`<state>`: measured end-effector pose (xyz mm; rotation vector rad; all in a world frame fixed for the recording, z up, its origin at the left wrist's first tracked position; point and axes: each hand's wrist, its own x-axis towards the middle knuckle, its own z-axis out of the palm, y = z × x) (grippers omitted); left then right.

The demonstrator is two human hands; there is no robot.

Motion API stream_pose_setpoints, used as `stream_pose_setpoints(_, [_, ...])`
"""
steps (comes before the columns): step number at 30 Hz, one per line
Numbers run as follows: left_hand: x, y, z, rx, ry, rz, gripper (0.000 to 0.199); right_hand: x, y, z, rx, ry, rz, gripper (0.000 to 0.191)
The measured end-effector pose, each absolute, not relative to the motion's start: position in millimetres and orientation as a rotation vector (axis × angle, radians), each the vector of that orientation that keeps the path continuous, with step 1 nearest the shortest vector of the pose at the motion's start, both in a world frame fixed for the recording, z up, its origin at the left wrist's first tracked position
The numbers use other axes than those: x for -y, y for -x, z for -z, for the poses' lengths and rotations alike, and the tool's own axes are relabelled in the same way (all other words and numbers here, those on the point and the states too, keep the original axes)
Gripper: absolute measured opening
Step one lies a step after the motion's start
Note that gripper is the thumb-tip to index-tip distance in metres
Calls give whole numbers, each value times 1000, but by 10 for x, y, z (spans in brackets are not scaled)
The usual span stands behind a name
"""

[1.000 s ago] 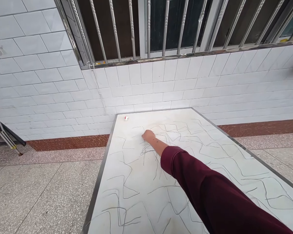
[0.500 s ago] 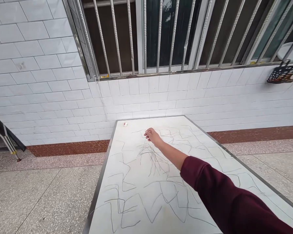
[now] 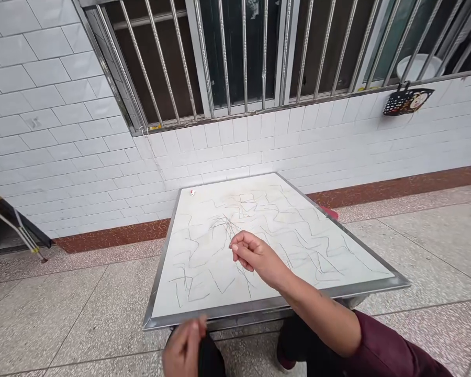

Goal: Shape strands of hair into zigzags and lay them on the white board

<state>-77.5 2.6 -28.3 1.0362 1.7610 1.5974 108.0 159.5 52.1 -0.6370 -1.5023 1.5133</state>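
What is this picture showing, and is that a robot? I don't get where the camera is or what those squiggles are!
There's no robot here, just a person using two bare hands. The camera sits on the person's head, looking forward and down. The right hand is over the table, thumb and finger pinched together; I can't see whether anything thin is between them. The left hand is blurry, near the table's front edge, so I can't tell if it holds something. The squiggles are thin, dark, bent lines; I can't say what they're made of. A tiny white-and-red thing sits near the far left corner.
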Motion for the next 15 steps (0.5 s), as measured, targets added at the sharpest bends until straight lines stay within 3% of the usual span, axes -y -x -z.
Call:
stream_pose_setpoints(3, [-158,901,-85,-1713,-1005,-1676,55,-1285,-1187,-489,1516,698,-1485,23])
stream_pose_setpoints(7, [-174,708,-462,-1520,-1103,-1628,53,-1041,-1282,-399,1482,724,-1521,23])
stream_pose_setpoints(15, [-35,312,-405,-1411,-1007,-1594,47,-919,-1388,-251,1518,724,-1548,23])
